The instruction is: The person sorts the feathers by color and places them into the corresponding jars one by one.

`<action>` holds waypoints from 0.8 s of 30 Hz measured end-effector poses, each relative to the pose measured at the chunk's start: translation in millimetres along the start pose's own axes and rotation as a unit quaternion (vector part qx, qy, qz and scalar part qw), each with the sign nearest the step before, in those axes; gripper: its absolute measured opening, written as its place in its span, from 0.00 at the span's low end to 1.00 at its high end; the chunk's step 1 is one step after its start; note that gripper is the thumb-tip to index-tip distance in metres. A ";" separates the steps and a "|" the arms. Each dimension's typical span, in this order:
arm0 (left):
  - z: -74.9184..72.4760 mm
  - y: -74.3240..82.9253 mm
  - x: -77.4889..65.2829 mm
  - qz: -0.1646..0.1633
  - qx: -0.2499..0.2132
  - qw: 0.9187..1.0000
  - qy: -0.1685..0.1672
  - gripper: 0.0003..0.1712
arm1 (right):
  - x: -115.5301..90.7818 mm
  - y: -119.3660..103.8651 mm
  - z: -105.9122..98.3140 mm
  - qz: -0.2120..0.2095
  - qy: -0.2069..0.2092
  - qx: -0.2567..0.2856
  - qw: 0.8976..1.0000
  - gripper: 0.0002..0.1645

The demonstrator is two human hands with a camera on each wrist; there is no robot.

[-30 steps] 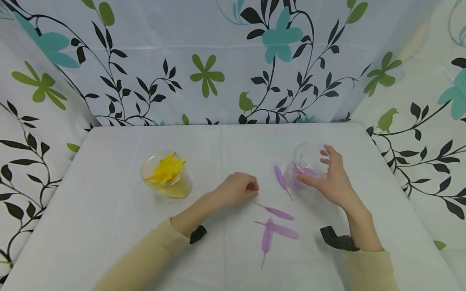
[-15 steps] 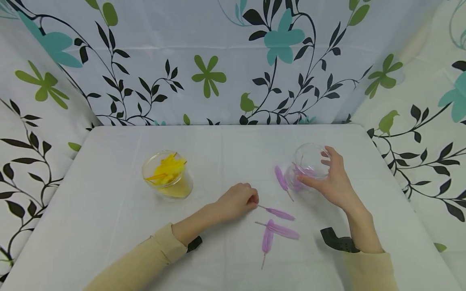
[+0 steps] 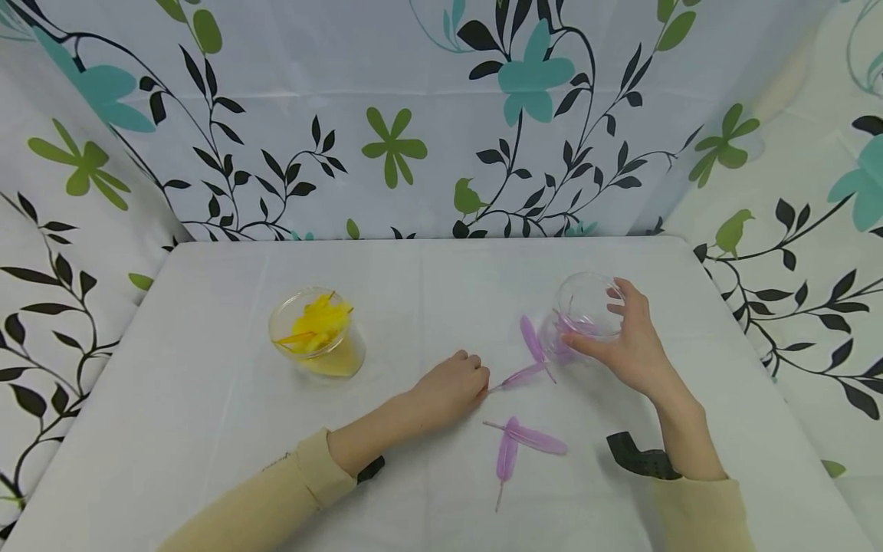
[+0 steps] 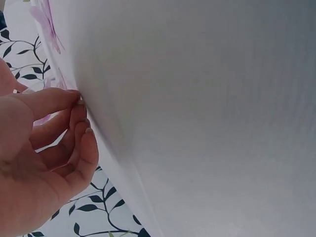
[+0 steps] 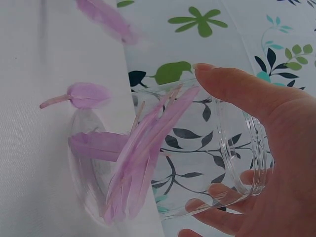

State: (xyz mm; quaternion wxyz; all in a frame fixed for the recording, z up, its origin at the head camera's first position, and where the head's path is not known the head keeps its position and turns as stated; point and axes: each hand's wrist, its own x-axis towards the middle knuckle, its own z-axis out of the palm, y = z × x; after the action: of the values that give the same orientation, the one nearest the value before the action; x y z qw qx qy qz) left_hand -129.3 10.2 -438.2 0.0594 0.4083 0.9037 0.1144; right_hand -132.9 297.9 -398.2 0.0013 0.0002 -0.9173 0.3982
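Note:
My left hand pinches the quill end of a purple feather low over the table. This feather's tip points up and right, onto or just over another purple feather beside the cup. With thumb and fingers, my right hand holds the side of a clear cup standing on the table. Several purple feathers lean inside it, plain in the right wrist view. Two more purple feathers lie crossed nearer the front. In the left wrist view, the left hand's fingertips meet; the quill is hardly visible there.
A second clear cup at the left holds yellow feathers. A white cloth covers the table. Behind it and at both sides hangs a leaf-patterned curtain.
My left hand moved toward the front of the table and took hold of a feather's quill. That feather has swung so its tip points up toward the cup. The right hand stays put.

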 end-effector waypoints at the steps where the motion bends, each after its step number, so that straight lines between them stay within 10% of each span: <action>1: -0.6 0.5 -0.6 0.004 0.009 1.000 0.001 0.05 | 0.1 0.2 0.0 0.000 0.000 0.000 1.000 0.70; 7: -6.6 -5.3 -0.8 -0.017 -0.075 0.997 -0.007 0.06 | 0.0 1.1 0.7 0.002 0.000 0.003 1.000 0.70; 13: -27.9 -8.4 3.1 -0.077 -0.209 0.975 0.002 0.03 | -0.6 1.6 0.1 0.001 0.000 0.000 1.000 0.70; 24: -58.9 -6.1 20.3 -0.092 -0.276 0.954 0.073 0.04 | 0.1 1.6 0.8 0.002 -0.001 -0.003 1.000 0.71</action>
State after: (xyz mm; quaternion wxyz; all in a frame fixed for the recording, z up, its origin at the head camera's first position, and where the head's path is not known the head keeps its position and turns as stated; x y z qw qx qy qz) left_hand -159.0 12.3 -383.1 0.1140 0.2813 0.8727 0.3824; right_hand -133.0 298.4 -399.9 -0.0003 -0.0008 -0.9187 0.3950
